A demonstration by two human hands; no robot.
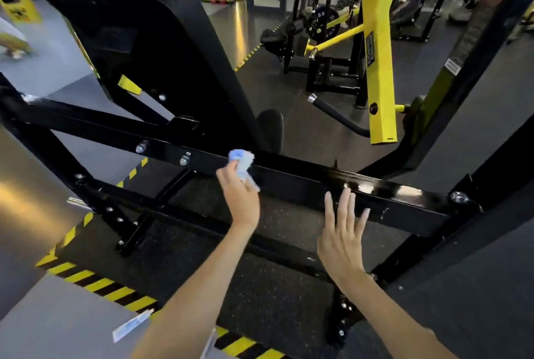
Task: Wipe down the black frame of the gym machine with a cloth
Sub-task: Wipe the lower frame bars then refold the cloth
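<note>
Left hand grip pinches cloth on frame top edge. Right hand spread flat at frame's side, bare stretch between them.

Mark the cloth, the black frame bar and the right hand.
cloth [244, 162]: head view, middle of the bunched blue fabric.
black frame bar [294, 178]: head view, bare front face between the hands.
right hand [341, 238]: head view, back of the hand.

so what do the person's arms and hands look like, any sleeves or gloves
Both forearms are bare as far as the view shows: no sleeves, no gloves. The left hand shows no ring or watch. The right hand has longish nails; a small dark spot at its wrist is too unclear to name.
</note>
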